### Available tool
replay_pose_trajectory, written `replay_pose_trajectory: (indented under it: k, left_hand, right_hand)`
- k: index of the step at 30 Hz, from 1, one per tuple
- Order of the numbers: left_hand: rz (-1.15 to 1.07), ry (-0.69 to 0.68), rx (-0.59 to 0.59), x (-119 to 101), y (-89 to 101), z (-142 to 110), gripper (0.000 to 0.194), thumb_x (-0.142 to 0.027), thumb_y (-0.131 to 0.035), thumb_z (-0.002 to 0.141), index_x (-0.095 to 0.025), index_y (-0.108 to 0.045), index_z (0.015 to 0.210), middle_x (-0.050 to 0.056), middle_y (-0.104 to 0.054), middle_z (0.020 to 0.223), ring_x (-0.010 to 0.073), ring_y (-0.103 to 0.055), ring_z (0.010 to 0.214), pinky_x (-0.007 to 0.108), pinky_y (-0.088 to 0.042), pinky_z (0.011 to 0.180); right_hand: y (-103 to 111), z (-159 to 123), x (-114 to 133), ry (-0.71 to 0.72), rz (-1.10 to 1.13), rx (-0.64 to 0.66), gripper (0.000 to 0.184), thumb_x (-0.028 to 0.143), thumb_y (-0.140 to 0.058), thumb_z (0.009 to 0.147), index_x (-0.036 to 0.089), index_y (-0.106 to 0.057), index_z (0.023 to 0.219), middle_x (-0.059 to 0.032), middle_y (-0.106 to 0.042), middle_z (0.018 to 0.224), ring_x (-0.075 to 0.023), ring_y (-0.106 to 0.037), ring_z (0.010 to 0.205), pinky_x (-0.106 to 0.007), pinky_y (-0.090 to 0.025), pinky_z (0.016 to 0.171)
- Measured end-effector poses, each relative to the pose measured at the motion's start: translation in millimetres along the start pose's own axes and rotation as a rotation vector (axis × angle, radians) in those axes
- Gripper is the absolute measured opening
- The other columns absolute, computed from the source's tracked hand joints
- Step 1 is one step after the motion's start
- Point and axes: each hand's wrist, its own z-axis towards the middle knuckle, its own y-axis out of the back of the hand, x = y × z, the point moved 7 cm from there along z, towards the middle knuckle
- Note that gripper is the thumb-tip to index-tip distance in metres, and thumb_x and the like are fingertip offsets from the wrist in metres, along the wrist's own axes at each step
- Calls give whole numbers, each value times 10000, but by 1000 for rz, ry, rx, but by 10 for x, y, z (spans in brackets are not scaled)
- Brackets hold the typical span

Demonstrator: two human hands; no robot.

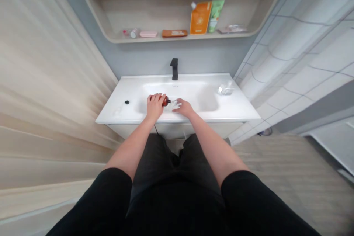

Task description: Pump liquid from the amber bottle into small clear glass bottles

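Note:
My left hand [155, 106] is closed around a reddish-brown bottle [165, 101], held on its side over the sink [208, 97]. The bottle's dark neck points right, towards a small clear cup [175, 104]. That cup sits in the fingers of my right hand [185, 108], close to the bottle's mouth. Whether any liquid runs between them is too small to tell. A small black cap [127, 102] lies on the counter left of the basin.
A black faucet [174, 69] rises behind the basin. On the counter's right stands a clear container [226, 88]. Above, a shelf [121, 11] holds an orange pouch [200, 18], a green tube [215, 15] and several small items. Curtains hang at left; a tiled wall is at right.

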Motion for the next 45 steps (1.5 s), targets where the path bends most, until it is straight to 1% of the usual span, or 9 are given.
replay_pose_trajectory:
  k: [4,10,12,16,18,28,34,39,45]
  left_hand:
    - [-11,-1,-1,-6,13,-1,646,-145,-535,1022,-280,-656,1642,185,-679,1623,398,-540,1589,633,-300,1367]
    - [-25,8,0,-2,14,-4,682,-133,-534,1005,-310,-650,1653,175,-675,1630,397,-504,1625,656,-247,1394]
    - [-20,2,-10,-1,13,-7,669,-130,-514,1015,-315,-655,1641,170,-676,1632,389,-501,1631,659,-231,1402]
    - [-12,4,-22,9,2,-13,657,-132,-493,1029,-319,-658,1637,173,-672,1637,395,-497,1638,689,-203,1406]
    - [-21,8,-20,12,-5,-15,668,-131,-501,1022,-320,-655,1644,180,-667,1643,404,-487,1647,710,-178,1411]
    - [-20,8,-16,21,-16,-18,706,-107,-520,995,-332,-648,1652,166,-658,1665,399,-460,1676,722,-160,1428]
    - [-13,-17,-46,20,-19,-25,675,-116,-492,1022,-312,-658,1647,178,-666,1651,406,-473,1671,730,-152,1432]
    - [-18,9,-25,26,-18,-22,705,-116,-517,1008,-345,-643,1663,151,-653,1679,397,-452,1687,724,-129,1444]
    - [-28,3,-32,23,-10,-22,671,-114,-502,1016,-317,-667,1634,163,-659,1662,390,-450,1696,717,-145,1446]
  right_hand:
    - [-5,0,-4,1,2,8,747,293,-1083,677,273,-759,1350,-57,-849,1237,-269,-825,1025,-481,-663,1092]
    - [-24,11,-9,19,-19,16,781,283,-1066,683,269,-751,1397,-54,-850,1259,-247,-817,960,-473,-656,1098]
    - [-26,12,-2,35,-33,10,792,277,-1061,686,256,-746,1411,-59,-850,1265,-254,-822,990,-467,-644,1119]
    - [-12,8,19,58,-43,-12,779,277,-1063,676,254,-754,1391,-58,-853,1265,-289,-817,1164,-453,-613,1171]
    - [-12,2,28,63,-38,-6,764,281,-1062,674,263,-759,1376,-52,-854,1262,-293,-813,1197,-451,-608,1178]
    - [-13,-5,41,68,-59,-5,751,302,-1066,679,278,-757,1362,-42,-850,1264,-297,-807,1219,-463,-595,1202]
    - [-1,-7,70,71,-61,-7,770,295,-1069,660,268,-762,1366,-50,-844,1257,-301,-802,1209,-471,-593,1206]
    - [-2,-17,77,60,-55,-2,771,292,-1061,667,267,-757,1376,-51,-841,1264,-296,-800,1212,-462,-594,1205]
    - [-1,-16,71,74,-72,-4,763,290,-1058,681,263,-761,1383,-61,-848,1282,-305,-804,1218,-468,-602,1199]
